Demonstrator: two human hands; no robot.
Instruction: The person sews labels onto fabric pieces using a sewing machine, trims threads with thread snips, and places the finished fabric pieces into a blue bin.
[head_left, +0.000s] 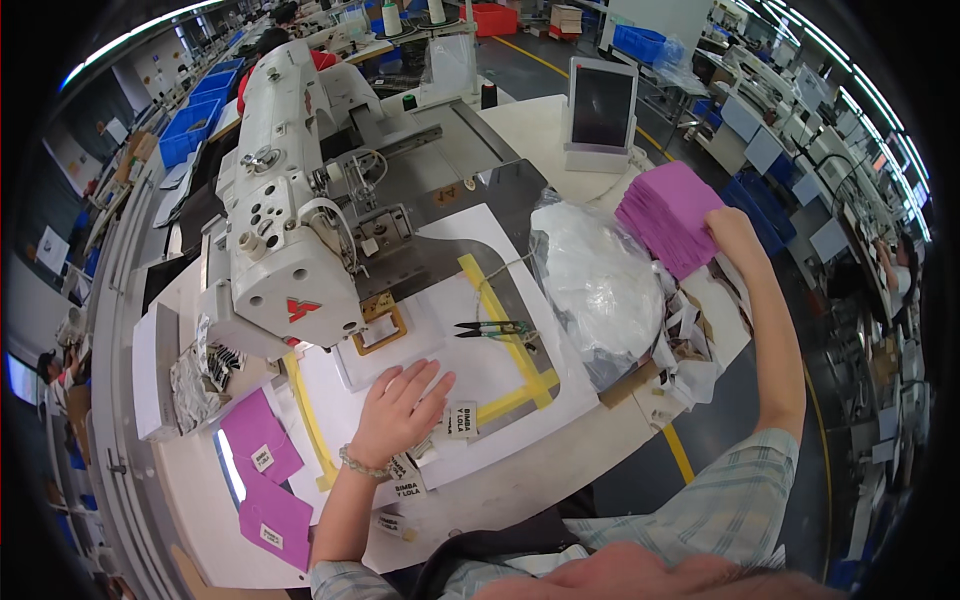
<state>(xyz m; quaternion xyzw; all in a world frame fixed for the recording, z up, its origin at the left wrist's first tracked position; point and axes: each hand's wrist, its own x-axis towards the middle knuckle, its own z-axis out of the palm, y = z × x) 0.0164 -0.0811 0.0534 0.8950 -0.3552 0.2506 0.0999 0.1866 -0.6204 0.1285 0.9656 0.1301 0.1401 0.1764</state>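
1. Hands are well apart: the left hand (402, 408) is at 7 o'clock from the middle of the view, and the right hand (732, 232) is between 2 and 3 o'clock.
2. The left hand is palm down, with its fingers a little spread, over the white sheet (548, 412). I cannot tell if it presses on it. A beaded bracelet (365, 462) is around this wrist.
3. The right hand has bent fingers at the outer edge of the purple stack (672, 215), which is at 2 o'clock. I cannot tell if it pinches one piece or several.
4. Between this stack and the sheet, at 3 o'clock, a clear plastic bag (595, 290) bulges on the counter (540, 480).
5. At 10 o'clock stands the white sewing machine (285, 200); under its head is a small brown frame (400, 325).
6. Near the middle, toward 6 o'clock, dark snips (490, 328) lie across the yellow tape (541, 386).
7. Two purple pieces (262, 437), each with a white label, lie around 8 o'clock; more white labels (462, 420) are just beside the left hand.
8. At 1 o'clock, a screen (601, 108) stands upright, and its face is dark.
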